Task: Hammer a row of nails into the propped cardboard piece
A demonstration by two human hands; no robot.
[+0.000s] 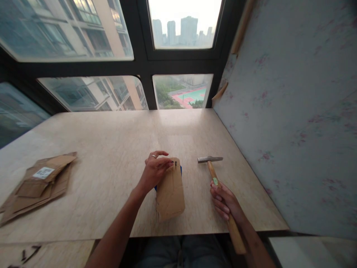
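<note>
My left hand (155, 169) rests on the top left of a small cardboard piece (170, 193) on the table, thumb and forefinger pinched on a small dark nail (175, 163) standing upright at the cardboard's upper edge. Something blue (181, 169) shows under the cardboard. My right hand (224, 201) is wrapped round the wooden handle of a hammer (212, 167). The hammer's metal head sits low over the table, to the right of the nail and apart from it.
A pale wooden table (117, 141) fills the middle, its front edge near my lap. Flattened cardboard pieces (39, 182) lie at the left. A papered wall (292, 111) bounds the right side. Windows run behind. Small dark bits (28, 254) lie bottom left.
</note>
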